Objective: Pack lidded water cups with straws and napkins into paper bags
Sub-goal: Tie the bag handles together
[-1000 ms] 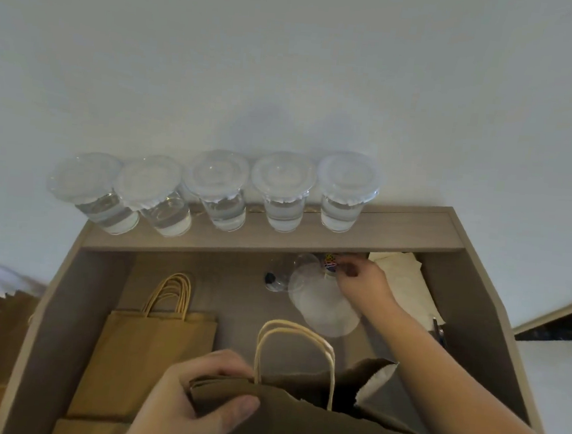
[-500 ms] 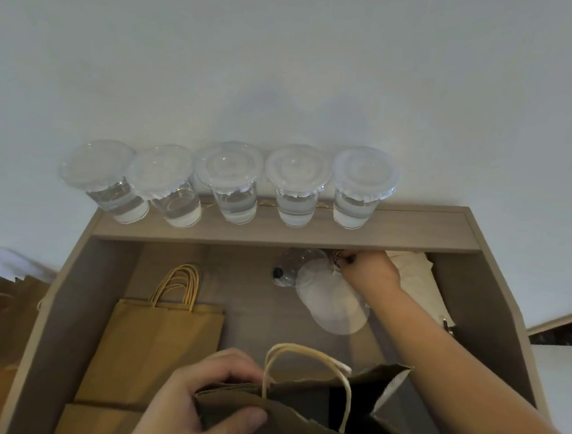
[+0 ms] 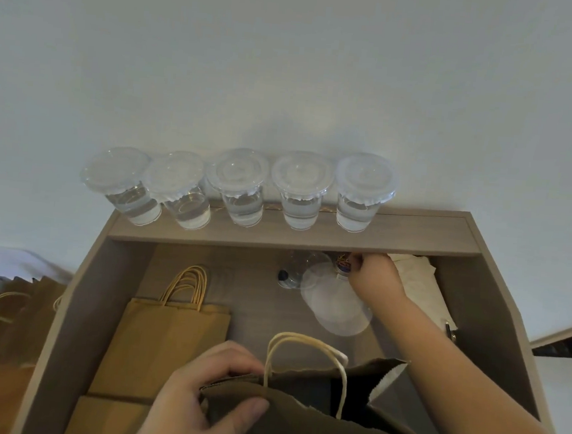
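- Five lidded water cups [image 3: 302, 192] stand in a row on the far shelf [image 3: 413, 235].
- Left hand [image 3: 202, 398] pinches the rim of the open paper bag [image 3: 313, 421], near centre.
- Right hand [image 3: 377, 275] reaches under the shelf beside the napkins [image 3: 420, 278], fingers curled; what they grip I cannot tell.

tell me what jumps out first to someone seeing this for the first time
A row of five lidded water cups lines the wooden ledge against the pale wall. Below, the left hand grips the rim of an open paper bag, while the right hand reaches under the ledge beside a stack of clear lids.
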`<state>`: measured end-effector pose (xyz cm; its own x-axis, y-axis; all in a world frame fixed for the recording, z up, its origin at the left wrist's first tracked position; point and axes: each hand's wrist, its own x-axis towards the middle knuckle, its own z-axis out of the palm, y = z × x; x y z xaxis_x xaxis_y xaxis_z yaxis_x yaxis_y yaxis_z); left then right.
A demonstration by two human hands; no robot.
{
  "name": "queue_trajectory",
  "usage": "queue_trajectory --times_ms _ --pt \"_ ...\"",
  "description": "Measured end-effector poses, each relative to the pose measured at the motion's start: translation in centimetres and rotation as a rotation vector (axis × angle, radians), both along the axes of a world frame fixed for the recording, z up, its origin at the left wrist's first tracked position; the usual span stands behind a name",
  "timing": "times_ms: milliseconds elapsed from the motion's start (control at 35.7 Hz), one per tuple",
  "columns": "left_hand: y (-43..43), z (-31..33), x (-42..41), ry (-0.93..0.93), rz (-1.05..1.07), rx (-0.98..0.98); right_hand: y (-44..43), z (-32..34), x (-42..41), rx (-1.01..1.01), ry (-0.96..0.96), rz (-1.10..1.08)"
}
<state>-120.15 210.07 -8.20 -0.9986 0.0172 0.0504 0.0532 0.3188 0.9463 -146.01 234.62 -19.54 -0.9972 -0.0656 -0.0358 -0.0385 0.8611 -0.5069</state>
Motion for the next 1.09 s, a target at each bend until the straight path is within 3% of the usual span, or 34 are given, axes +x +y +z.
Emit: queue_trajectory --times_ms 112,280,308,364,476,1093 --pt "-0.3 1.1 0.3 0.016 -0.018 -0.051 0.8 2.6 4.6 -0.235 -0.176 0.079" --pt "-0.5 3.6 -0.2 -0.145 0.008 0.238 1.6 10.5 11.8 -0.61 -0.401 0.286" --pt "-0.3 4.1 -0.8 -0.151 0.021 0.22 1.6 11.9 12.5 -0.67 -0.406 0.314" --pt "0.2 5.0 -2.0 -0.137 -0.009 0.003 1.4 14.3 13.7 -0.743 -0.409 0.378" --pt "1.2 6.7 -4.1 -0.181 -0.135 -0.246 0.9 16.9 14.6 -0.724 -0.343 0.448" --pt "1.7 7.5 -3.6 -0.257 -0.163 -0.14 -0.6 17.0 19.2 -0.454 0.092 0.454"
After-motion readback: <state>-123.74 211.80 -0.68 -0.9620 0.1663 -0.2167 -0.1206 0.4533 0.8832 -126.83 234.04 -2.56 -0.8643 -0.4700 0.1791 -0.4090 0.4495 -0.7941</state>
